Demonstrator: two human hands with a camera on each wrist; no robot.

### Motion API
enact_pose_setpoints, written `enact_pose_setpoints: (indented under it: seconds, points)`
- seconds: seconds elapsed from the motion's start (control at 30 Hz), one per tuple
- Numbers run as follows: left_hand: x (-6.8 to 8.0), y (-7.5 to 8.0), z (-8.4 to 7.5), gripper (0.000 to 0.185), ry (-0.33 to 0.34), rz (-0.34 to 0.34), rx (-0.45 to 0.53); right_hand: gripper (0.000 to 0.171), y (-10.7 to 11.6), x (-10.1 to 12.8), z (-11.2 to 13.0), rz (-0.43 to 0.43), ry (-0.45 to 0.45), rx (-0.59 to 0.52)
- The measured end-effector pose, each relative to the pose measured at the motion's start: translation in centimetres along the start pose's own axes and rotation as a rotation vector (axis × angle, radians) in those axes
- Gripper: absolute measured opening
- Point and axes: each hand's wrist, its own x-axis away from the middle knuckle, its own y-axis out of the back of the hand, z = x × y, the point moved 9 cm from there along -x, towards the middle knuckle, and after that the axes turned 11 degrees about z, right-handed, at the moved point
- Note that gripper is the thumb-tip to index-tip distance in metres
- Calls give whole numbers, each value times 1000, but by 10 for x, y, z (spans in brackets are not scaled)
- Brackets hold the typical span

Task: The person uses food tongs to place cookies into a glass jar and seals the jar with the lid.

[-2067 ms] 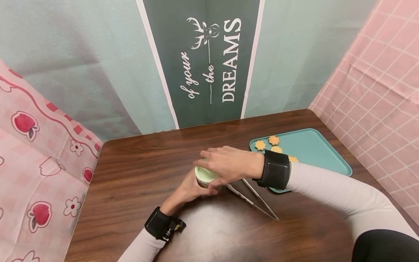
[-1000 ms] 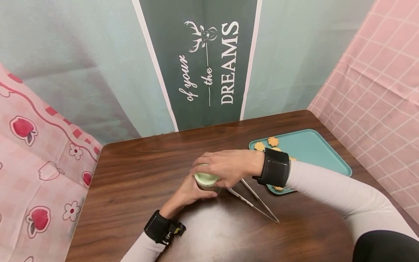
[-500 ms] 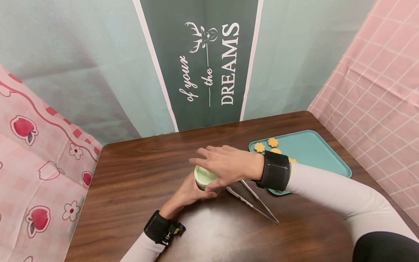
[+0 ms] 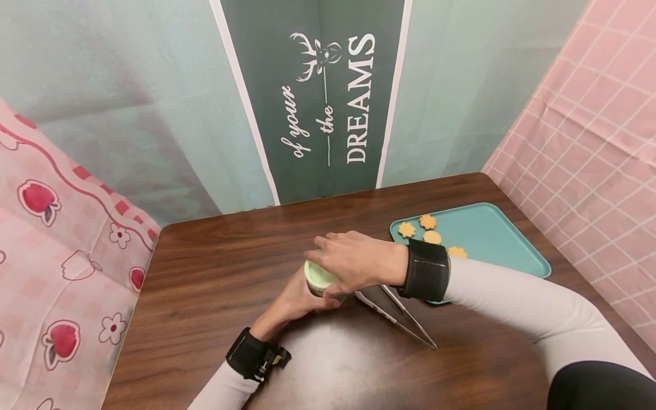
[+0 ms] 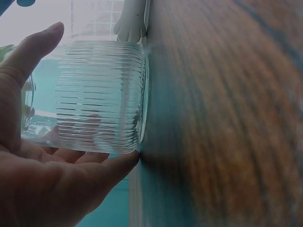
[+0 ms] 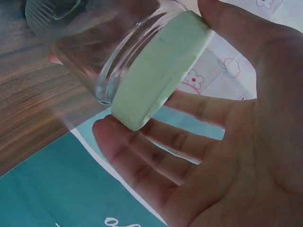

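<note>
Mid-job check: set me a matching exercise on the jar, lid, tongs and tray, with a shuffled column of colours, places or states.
1. Jar
2. Lid
3. Tongs
4. Tray

A. Pale green, held by the right hand
B. Teal, bearing yellow biscuits
C. Clear ribbed glass, held by the left hand
D. Lying spread open on the wooden table

Pairs: 1-C, 2-A, 3-D, 4-B

- Head camera: looks forward and down from above, taking in left hand (image 4: 296,297), right hand (image 4: 355,259) and wooden surface (image 4: 215,267).
- Left wrist camera: close, low along the surface, turned sideways, facing a ribbed glass jar (image 5: 99,94).
- Right wrist camera: close, tilted, facing the green lid (image 6: 161,71).
- Wrist views share the jar; head and right wrist, the lid.
</note>
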Motion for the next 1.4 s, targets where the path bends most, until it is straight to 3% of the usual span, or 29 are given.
enact_pose_setpoints:
  seconds: [0.37,1.4]
  points:
    - [0,-1,-2,93,-20,2,-45,73,-4,2,6,23,61,17]
    - [-1,0,3,86,-22,9,-7,68,-1,3,6,30,133,-5]
